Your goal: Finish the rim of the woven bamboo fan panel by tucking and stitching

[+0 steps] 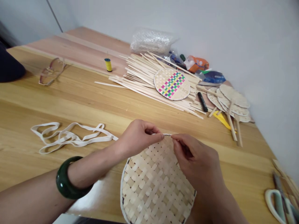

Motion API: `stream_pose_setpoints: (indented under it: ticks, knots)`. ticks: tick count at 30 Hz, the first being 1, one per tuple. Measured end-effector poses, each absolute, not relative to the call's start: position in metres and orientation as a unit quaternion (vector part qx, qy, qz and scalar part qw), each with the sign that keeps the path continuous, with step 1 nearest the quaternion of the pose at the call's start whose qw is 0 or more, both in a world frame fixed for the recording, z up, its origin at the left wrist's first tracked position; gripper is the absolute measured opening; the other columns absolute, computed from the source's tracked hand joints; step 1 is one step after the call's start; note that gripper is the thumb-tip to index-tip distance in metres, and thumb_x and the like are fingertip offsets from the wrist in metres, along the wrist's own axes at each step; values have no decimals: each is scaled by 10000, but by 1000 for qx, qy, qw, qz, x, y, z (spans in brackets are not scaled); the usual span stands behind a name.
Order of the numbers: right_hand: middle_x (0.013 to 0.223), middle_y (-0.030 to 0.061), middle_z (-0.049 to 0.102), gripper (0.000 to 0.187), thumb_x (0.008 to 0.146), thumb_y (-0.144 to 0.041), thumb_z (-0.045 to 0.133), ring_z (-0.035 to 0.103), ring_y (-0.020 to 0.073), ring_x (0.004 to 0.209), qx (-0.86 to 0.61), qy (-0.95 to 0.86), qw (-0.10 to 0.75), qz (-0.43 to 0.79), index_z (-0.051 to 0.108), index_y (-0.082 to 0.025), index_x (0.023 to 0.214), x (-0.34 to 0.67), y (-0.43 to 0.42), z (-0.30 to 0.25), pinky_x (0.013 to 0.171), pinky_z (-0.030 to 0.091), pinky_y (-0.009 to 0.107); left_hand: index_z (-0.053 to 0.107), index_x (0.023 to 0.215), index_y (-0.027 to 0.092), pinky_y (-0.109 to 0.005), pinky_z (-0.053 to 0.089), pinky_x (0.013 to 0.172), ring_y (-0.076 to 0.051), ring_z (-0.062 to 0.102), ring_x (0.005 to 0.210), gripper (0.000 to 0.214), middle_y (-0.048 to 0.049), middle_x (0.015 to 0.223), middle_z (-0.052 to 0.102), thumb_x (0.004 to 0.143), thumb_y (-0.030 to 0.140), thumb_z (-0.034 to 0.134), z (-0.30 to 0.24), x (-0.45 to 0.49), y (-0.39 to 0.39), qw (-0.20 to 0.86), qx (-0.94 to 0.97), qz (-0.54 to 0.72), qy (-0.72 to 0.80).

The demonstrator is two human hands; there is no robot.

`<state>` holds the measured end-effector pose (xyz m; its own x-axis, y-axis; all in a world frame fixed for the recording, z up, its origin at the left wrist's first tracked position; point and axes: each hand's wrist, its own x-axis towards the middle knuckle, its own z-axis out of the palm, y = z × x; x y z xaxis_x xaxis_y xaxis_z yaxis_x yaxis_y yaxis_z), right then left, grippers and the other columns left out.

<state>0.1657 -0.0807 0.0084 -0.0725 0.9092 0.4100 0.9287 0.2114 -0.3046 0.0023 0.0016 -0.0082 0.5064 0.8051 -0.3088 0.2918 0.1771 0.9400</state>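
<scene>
A round woven fan [156, 183] of pale flat strips is tilted up in front of me, white tape [121, 194] running along its left edge. At the top rim, the thumb and fingers of my left hand [137, 137] are pinched on the edge. My right hand [198, 158] pinches the same rim a little to the right, its other fingers curled in. Whether tape or thread is also between these fingertips, I cannot tell. A loose white ribbon [74, 141] lies in loops on the table, one end passing behind my left wrist.
Behind are a heap of pale strips [137, 76] with a coloured woven disc [172, 84], a yellow thread spool [108, 64], eyeglasses [51, 71] and bubble wrap [151, 42]. To the right lie a black marker [202, 102], several handled fans [233, 99] and scissors [280, 199].
</scene>
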Motion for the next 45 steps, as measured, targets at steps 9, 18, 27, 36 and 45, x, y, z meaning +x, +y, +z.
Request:
stream_pose_setpoints:
  ticks: [9,18,27,36,45]
  knots:
    - [705,-13,697,149,879,-193,518,629,114,566,-628,-731,266,-12,666,-192,857,166,-79,7,525,431,222,723,686,161,-219,367,506,-125,564,570,207,-3,637,669,726,358,672,-7,2,1,618,610,210,450]
    - [691,-21,682,154,880,-182,513,612,108,562,-630,-733,255,-1,666,-185,862,165,-80,7,519,413,221,723,694,161,-219,365,513,-123,555,576,213,-3,639,664,735,362,663,-10,1,1,618,613,212,444]
    - [598,-26,611,190,875,-163,481,537,109,494,-621,-753,213,-45,642,-191,778,164,-81,7,480,292,254,713,659,181,-215,300,456,-98,447,491,186,34,529,568,738,332,637,-8,4,-5,565,657,220,448]
    - [583,-4,573,250,902,-126,419,499,130,464,-612,-770,164,-77,556,-183,701,153,-83,2,480,233,275,733,686,178,-220,327,496,-110,474,528,184,19,563,614,750,297,607,-11,6,-13,520,696,222,442]
    - [572,-25,587,188,899,-192,483,539,129,478,-649,-722,222,-92,552,-188,725,156,-81,2,494,260,253,747,724,159,-220,302,483,-109,462,508,225,18,569,614,740,358,643,-5,2,-4,560,651,236,455]
